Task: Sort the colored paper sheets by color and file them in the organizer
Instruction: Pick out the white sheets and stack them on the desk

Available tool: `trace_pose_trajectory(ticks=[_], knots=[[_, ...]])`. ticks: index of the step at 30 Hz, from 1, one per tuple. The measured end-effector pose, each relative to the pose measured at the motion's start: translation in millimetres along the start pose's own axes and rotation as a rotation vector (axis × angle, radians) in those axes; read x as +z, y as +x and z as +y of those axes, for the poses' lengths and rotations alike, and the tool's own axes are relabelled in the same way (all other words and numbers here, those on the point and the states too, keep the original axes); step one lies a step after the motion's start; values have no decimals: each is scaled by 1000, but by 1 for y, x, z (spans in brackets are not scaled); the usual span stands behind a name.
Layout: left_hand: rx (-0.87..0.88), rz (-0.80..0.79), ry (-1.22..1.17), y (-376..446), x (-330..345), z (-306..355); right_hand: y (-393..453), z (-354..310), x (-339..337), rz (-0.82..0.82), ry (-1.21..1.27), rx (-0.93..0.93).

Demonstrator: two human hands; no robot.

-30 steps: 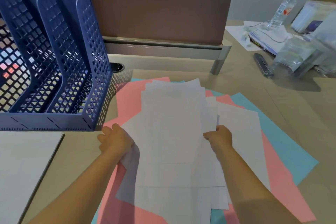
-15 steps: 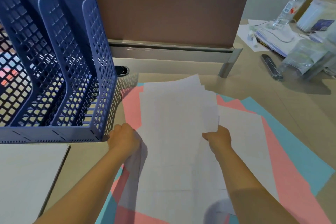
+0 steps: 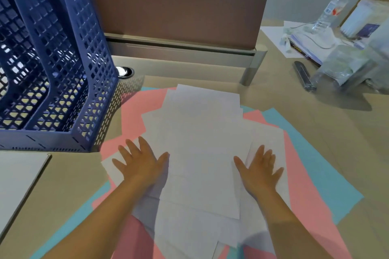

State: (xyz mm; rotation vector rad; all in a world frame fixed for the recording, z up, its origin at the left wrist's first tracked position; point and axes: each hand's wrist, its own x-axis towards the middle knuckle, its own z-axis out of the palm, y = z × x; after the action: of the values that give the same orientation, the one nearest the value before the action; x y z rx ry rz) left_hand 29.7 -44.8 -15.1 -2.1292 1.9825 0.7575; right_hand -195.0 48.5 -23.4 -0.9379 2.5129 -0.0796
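Both hands let go of the white sheets (image 3: 202,149), which dropped back flat on the pink sheets (image 3: 134,111) and blue sheets (image 3: 328,174) beside the organizer (image 3: 63,69); left hand (image 3: 141,162) and right hand (image 3: 259,168) lay spread, pressing the stack, nothing filed yet.

The blue organizer (image 3: 54,65) stood at the left, its open slots reachable from above. Bare desk (image 3: 294,115) lay open between the white sheets (image 3: 202,143) and the clutter at far right (a water bottle (image 3: 334,6), a dark stapler-like bar (image 3: 303,75)). The brown partition (image 3: 179,6) blocked the back.
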Motion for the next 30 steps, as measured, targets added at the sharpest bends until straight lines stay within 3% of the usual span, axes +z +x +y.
trace_pose_trajectory(ticks=[9, 12, 15, 19, 24, 30], knots=[[213, 46, -79, 4, 11, 19, -3, -14, 5, -31, 12, -361], [238, 82, -177, 9, 5, 15, 2, -14, -2, -20, 141, -366], [60, 232, -180, 2, 0, 7, 11, -8, -11, 147, 144, -232], [-236, 160, -175, -20, -2, 7, 10, -4, -19, 100, 164, -23], [-348, 143, -388, -22, -6, 2, 20, -4, -26, 61, 370, 32], [-436, 92, -676, -27, -8, 0, 22, -3, -26, -123, 726, 56]])
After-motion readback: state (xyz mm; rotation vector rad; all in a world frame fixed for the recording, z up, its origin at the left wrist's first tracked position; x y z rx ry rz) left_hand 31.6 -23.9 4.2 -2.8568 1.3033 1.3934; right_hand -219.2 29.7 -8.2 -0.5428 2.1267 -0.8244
